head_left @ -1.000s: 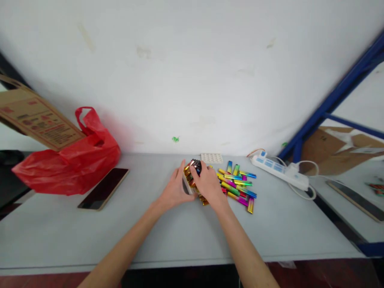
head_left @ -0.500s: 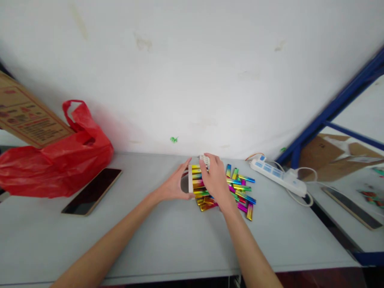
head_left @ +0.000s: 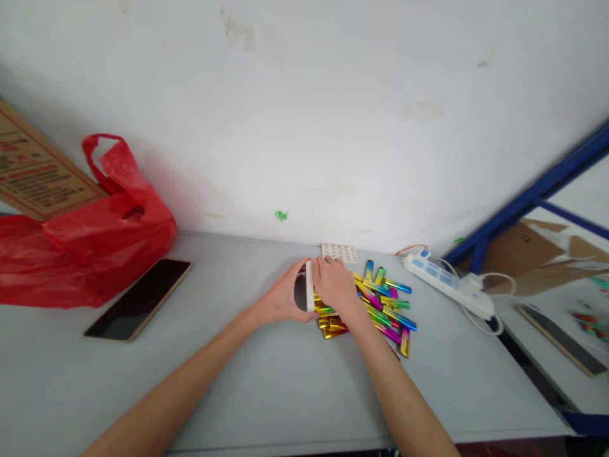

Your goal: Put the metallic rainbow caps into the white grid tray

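Note:
My left hand [head_left: 281, 297] is curved round the ends of a white tray [head_left: 309, 285], which stands on its edge, thumb low and fingers high. Against the tray's right face is my right hand [head_left: 333, 280], its fingers bent together; what they grip is hidden. Shiny gradient-coloured sticks, lighter-like, show beneath that hand. More of these sticks [head_left: 385, 311] lie in a loose pile to the right, in gold, blue, green and magenta. Behind my right hand a second white tray [head_left: 339, 252] with rows of holes lies near the wall.
A phone [head_left: 139, 299] and a red plastic bag [head_left: 128, 235] are on the left, by a cardboard box [head_left: 42, 165]. To the right lies a white power strip [head_left: 447, 285] with cables. A blue metal frame [head_left: 533, 197] stands beyond it.
My right hand has lowered slightly and moved in against the held tray, uncovering the holed tray behind. The rows of sticks at the held tray are now mostly covered. The view has shifted a little.

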The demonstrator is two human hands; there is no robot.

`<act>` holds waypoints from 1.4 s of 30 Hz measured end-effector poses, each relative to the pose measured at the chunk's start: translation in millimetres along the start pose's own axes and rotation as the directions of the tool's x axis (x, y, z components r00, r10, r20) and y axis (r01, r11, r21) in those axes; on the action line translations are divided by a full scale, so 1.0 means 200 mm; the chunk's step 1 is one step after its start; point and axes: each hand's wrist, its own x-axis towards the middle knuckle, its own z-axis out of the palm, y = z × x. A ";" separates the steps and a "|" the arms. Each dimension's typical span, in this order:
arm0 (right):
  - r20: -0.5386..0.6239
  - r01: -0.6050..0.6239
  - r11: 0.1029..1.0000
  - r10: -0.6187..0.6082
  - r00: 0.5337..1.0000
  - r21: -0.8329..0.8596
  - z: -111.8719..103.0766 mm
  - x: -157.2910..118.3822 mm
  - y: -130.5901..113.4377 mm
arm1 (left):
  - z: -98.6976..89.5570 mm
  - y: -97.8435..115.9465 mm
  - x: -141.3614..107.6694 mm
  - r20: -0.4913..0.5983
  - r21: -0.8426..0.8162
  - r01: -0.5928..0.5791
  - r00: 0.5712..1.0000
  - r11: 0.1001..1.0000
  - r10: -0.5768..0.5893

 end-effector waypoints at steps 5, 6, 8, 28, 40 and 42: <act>-0.024 0.021 0.997 -0.023 0.999 -0.075 0.04 0.00 0.07 | 0.02 -0.03 -0.01 -0.013 -0.038 -0.017 1.000 0.999 0.017; -0.022 0.024 0.996 -0.026 0.999 -0.091 0.04 -0.01 0.08 | 0.02 -0.03 -0.02 -0.012 -0.038 -0.012 1.000 0.999 0.012; -0.023 0.029 0.994 -0.032 0.999 -0.107 0.03 -0.01 0.11 | 0.02 -0.03 -0.02 -0.003 -0.027 -0.002 1.000 1.000 0.001; -0.289 0.134 0.971 -0.073 0.955 0.198 0.19 -0.13 0.42 | 0.00 -0.08 -0.02 0.004 -0.016 0.011 1.000 1.000 -0.011; -0.222 0.005 0.997 0.014 0.975 0.083 0.15 -0.17 0.47 | 0.00 -0.05 -0.03 0.003 -0.042 0.053 0.999 0.998 -0.053; -0.236 0.011 0.994 0.015 0.972 0.106 0.15 -0.18 0.47 | 0.00 -0.04 -0.03 0.009 -0.041 0.049 0.999 0.998 -0.049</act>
